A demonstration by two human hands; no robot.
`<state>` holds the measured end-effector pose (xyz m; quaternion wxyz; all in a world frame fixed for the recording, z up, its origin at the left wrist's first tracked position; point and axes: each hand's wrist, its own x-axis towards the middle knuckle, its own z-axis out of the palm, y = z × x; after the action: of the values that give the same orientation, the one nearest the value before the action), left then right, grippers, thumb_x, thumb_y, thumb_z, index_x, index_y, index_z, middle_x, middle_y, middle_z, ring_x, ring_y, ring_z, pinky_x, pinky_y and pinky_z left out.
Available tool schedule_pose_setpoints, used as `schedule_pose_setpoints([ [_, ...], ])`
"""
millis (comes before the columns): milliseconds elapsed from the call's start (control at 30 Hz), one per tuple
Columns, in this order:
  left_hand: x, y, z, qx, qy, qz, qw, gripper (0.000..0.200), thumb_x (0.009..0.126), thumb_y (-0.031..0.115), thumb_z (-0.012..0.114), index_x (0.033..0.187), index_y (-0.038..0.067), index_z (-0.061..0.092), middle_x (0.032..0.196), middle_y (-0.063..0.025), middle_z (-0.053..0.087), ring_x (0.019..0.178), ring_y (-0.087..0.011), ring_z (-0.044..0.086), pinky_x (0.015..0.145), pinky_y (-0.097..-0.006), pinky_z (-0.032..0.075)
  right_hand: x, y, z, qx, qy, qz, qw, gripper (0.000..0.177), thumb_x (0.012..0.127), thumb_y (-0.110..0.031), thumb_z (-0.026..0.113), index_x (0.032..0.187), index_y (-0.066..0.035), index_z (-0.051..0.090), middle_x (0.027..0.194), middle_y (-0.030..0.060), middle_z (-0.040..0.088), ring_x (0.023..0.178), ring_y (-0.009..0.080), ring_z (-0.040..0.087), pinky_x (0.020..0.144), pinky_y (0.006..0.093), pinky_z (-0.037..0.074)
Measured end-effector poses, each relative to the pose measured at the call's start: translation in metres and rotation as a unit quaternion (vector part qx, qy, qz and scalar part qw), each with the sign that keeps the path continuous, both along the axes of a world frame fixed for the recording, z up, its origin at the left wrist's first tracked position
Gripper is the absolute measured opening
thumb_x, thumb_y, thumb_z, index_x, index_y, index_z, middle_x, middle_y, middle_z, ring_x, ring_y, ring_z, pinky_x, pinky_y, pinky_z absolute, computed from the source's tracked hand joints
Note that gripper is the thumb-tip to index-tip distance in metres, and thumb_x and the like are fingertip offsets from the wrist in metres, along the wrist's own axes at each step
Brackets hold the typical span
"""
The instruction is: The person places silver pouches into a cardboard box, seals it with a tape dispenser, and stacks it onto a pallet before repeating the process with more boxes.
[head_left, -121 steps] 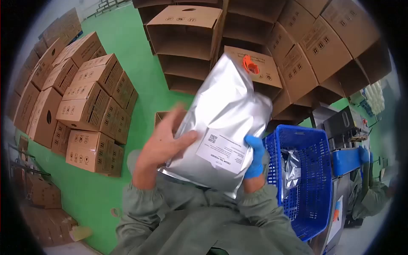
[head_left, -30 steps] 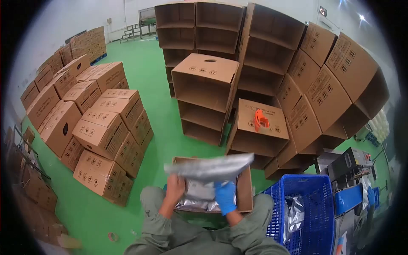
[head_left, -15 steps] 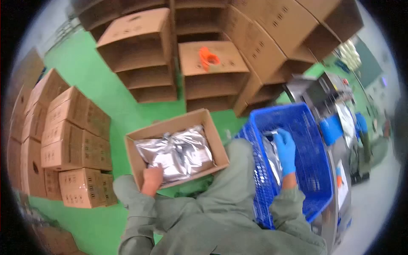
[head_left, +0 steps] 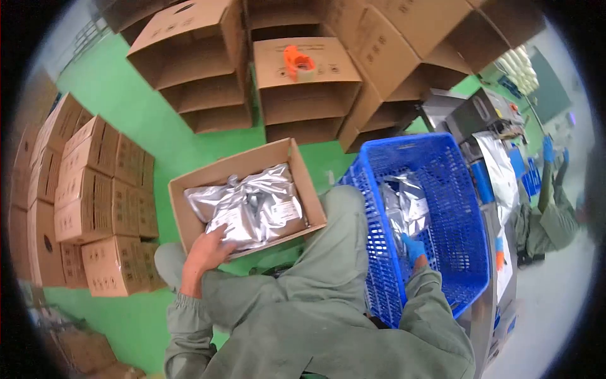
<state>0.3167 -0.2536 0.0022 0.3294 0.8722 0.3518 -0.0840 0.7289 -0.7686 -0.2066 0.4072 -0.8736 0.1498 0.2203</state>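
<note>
A cardboard box (head_left: 307,180) stands open in front of me, with shiny silver foil bags (head_left: 249,205) lying in it. My left hand (head_left: 209,251), bare, reaches over the box's near left edge with its fingers apart, touching the foil. To the right is a blue plastic basket (head_left: 470,252). Inside it, against the left wall, lies another silver foil bag (head_left: 407,202) with a white label. My right hand (head_left: 415,248), in a blue glove, is at that bag's near end, its fingers closed on the edge and partly hidden.
Stacked closed cartons (head_left: 95,196) stand at the left on the green floor. Open empty cartons (head_left: 309,104) are piled ahead, one bearing an orange tape dispenser (head_left: 299,64). At the right are a metal machine (head_left: 483,117) and a co-worker (head_left: 546,218) in green.
My right hand has moved down to the near end of the bag in the basket, uncovering more of it. My left hand's fingers have spread over the foil. The view has shifted slightly.
</note>
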Motion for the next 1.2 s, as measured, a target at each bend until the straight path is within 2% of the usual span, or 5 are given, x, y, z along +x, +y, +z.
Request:
schedule_pose_setpoints([
  [400,0.079,-0.044,0.063,-0.347,-0.188,-0.195,0.898,0.052,0.094,0.024,0.063,0.135,-0.005,0.047,0.119,-0.0197,0.064,0.11,-0.0232,0.062,0.094,-0.0348,0.049,-0.129,0.188,0.391,0.198,-0.505,0.177,0.821,0.025,0.08,0.006,0.059,0.102,-0.001,0.05,0.09,-0.0015,0.041,0.08,0.0085,0.039,0.077,0.0227,0.036],
  [600,0.159,-0.088,0.065,-0.723,-0.452,-0.036,0.521,0.083,0.091,0.042,0.065,0.147,-0.003,0.024,0.144,-0.0165,0.042,0.127,-0.0252,0.046,0.103,-0.0382,0.041,-0.184,0.21,0.38,0.291,-0.451,0.245,0.807,0.014,0.073,0.004,0.05,0.083,-0.005,0.046,0.084,0.0005,0.041,0.077,0.011,0.04,0.076,0.0231,0.038],
  [733,0.153,-0.063,0.072,-0.517,-0.515,0.276,0.626,0.056,0.083,0.013,0.075,0.126,-0.007,0.047,0.112,-0.0139,0.062,0.096,-0.0203,0.063,0.082,-0.0347,0.053,-0.166,0.212,0.332,0.13,-0.173,0.455,0.864,0.015,0.083,-0.009,0.066,0.096,0.0,0.065,0.08,0.0031,0.064,0.067,0.0066,0.051,0.056,0.025,0.04],
  [933,0.112,-0.038,0.114,-0.272,-0.558,0.153,0.769,0.028,0.082,0.011,0.075,0.103,-0.006,0.065,0.09,-0.0079,0.069,0.08,-0.013,0.063,0.072,-0.027,0.051,-0.154,0.347,0.329,0.429,-0.221,0.404,0.777,0.056,0.081,-0.004,0.069,0.129,0.005,0.042,0.12,0.0122,0.06,0.109,0.0189,0.06,0.093,0.0299,0.049],
  [1200,0.105,-0.016,0.112,0.054,-0.602,0.207,0.769,0.025,0.079,0.018,0.076,0.086,-0.004,0.068,0.08,-0.014,0.07,0.064,-0.0232,0.065,0.063,-0.0341,0.051,-0.156,0.405,0.313,0.357,-0.425,0.411,0.724,0.043,0.077,-0.015,0.078,0.113,0.0,0.06,0.1,0.0149,0.068,0.086,0.0226,0.066,0.074,0.0338,0.052],
])
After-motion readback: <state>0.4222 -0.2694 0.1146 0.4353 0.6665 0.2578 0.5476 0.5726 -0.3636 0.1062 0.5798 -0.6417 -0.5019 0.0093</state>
